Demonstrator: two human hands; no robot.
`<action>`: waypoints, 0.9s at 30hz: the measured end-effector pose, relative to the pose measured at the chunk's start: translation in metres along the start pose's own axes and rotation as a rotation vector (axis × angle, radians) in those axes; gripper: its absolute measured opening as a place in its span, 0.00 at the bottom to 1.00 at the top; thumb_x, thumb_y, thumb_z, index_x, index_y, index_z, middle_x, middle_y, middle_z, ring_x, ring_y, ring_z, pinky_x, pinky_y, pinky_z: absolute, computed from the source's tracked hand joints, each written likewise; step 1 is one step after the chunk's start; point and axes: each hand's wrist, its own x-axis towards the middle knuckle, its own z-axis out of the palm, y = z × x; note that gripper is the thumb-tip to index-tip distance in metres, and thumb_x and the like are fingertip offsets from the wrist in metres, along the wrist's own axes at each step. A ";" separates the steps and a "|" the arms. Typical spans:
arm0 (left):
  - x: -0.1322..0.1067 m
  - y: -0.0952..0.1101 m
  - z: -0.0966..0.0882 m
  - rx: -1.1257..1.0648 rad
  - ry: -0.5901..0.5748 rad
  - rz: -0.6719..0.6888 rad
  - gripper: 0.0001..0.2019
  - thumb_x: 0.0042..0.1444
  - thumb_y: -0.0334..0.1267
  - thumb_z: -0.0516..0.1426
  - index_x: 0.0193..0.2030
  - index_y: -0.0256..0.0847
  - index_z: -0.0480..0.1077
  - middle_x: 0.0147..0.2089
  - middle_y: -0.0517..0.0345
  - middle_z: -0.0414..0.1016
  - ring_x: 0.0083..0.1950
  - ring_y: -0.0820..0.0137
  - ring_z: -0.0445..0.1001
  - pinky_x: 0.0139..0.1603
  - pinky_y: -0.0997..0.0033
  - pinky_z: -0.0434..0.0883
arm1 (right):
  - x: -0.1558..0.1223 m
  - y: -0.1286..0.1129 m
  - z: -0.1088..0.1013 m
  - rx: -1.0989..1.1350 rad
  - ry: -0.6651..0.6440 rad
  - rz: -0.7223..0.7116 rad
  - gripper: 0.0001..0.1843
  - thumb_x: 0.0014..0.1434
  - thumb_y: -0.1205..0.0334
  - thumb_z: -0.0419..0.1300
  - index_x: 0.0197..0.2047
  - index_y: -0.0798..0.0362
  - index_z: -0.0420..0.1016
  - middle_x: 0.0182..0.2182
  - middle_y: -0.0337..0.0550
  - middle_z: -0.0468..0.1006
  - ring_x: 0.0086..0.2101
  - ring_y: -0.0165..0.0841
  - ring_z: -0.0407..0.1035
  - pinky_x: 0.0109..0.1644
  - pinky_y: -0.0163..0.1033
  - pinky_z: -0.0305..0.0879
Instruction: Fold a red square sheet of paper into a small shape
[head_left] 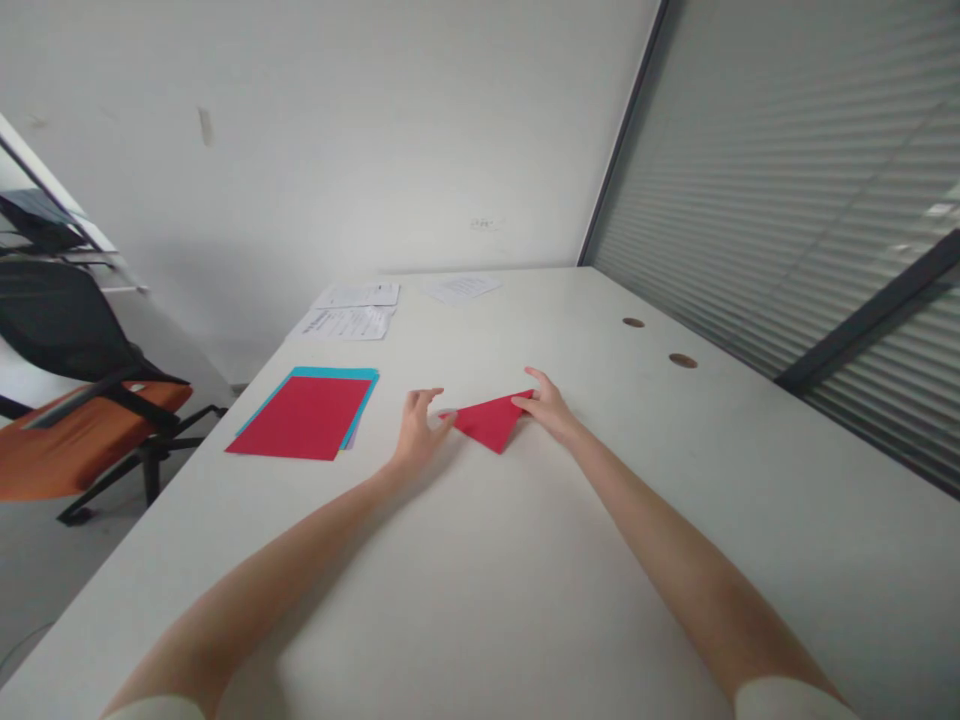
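Observation:
A piece of red paper, folded into a triangle with one point towards me, is between my hands over the white table. At its right corner, my right hand grips the paper with the thumb on top and the index finger raised away from it. My left hand is at the left corner. Its thumb touches the paper there, while the other fingers curve up and stand apart from the thumb. The undersides of both corners are hidden.
Left of my hands lies a stack of coloured sheets, a red sheet over a blue sheet. Printed papers lie at the table's far left. Two round holes, one nearer, mark the right side. An orange-seated chair stands left.

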 end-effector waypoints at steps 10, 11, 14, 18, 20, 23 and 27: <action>-0.032 0.016 -0.005 0.490 -0.542 0.494 0.25 0.64 0.55 0.52 0.59 0.40 0.68 0.59 0.45 0.72 0.59 0.56 0.70 0.63 0.50 0.65 | -0.014 0.011 0.004 -0.855 0.323 -0.532 0.23 0.60 0.61 0.57 0.59 0.52 0.69 0.48 0.54 0.73 0.51 0.47 0.65 0.56 0.55 0.61; -0.031 0.016 -0.004 0.495 -0.536 0.492 0.25 0.63 0.55 0.52 0.59 0.40 0.68 0.59 0.45 0.72 0.60 0.56 0.69 0.64 0.50 0.63 | -0.024 0.010 0.007 -0.928 0.280 -0.588 0.20 0.62 0.59 0.56 0.57 0.52 0.71 0.49 0.55 0.73 0.52 0.47 0.64 0.57 0.54 0.60; -0.030 0.017 -0.005 0.495 -0.533 0.484 0.27 0.62 0.56 0.53 0.60 0.40 0.68 0.59 0.45 0.71 0.61 0.55 0.67 0.66 0.49 0.60 | -0.056 0.009 0.019 -1.075 -0.089 -0.716 0.21 0.67 0.50 0.53 0.52 0.54 0.76 0.47 0.52 0.74 0.49 0.43 0.66 0.56 0.50 0.60; -0.028 0.020 -0.007 0.510 -0.561 0.480 0.23 0.62 0.52 0.54 0.59 0.43 0.68 0.57 0.47 0.72 0.59 0.57 0.69 0.66 0.50 0.59 | -0.082 0.009 0.030 -1.196 -0.231 -0.737 0.26 0.66 0.44 0.51 0.52 0.55 0.76 0.45 0.52 0.75 0.47 0.43 0.66 0.54 0.48 0.60; -0.027 0.021 -0.009 0.535 -0.575 0.479 0.24 0.61 0.52 0.54 0.60 0.43 0.67 0.59 0.47 0.71 0.60 0.56 0.68 0.67 0.50 0.58 | -0.086 0.011 0.032 -1.245 -0.243 -0.733 0.27 0.66 0.43 0.51 0.54 0.56 0.76 0.45 0.53 0.75 0.46 0.43 0.66 0.53 0.48 0.60; -0.025 0.022 -0.011 0.584 -0.594 0.460 0.28 0.59 0.55 0.56 0.63 0.44 0.66 0.62 0.46 0.68 0.62 0.54 0.67 0.68 0.48 0.56 | -0.089 0.013 0.033 -1.290 -0.235 -0.721 0.30 0.66 0.42 0.49 0.56 0.58 0.74 0.46 0.56 0.75 0.46 0.44 0.66 0.51 0.48 0.60; -0.026 0.019 -0.012 0.636 -0.577 0.418 0.30 0.59 0.59 0.54 0.64 0.47 0.66 0.65 0.47 0.67 0.65 0.51 0.65 0.69 0.43 0.54 | -0.092 0.015 0.034 -1.313 -0.223 -0.705 0.34 0.67 0.40 0.46 0.55 0.59 0.74 0.48 0.59 0.74 0.47 0.45 0.66 0.52 0.49 0.58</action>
